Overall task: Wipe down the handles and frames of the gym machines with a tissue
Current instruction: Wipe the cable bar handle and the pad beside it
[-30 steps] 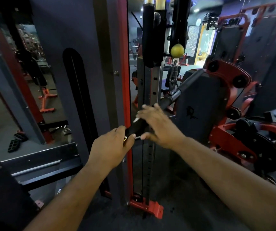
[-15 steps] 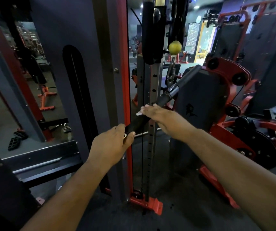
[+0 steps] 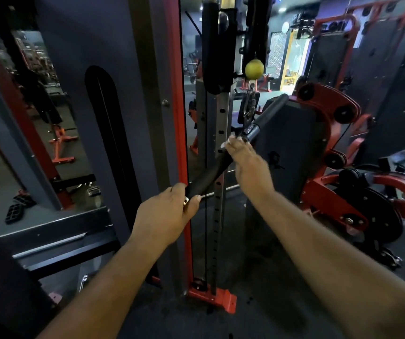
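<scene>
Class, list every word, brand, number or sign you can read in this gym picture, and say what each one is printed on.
No text can be read as words or numbers.
Dark logo mark on the grey shroud behind the cable bar: too blurred and dim to read.
Perforated upright: only holes show, no numbers legible.
Nothing printed shows on the tissue under the right hand, or by the left hand.

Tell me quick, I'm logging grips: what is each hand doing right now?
Left hand: closed around the near end of the black bar handle.
Right hand: on the bar's middle, holding a white tissue against it.
</scene>
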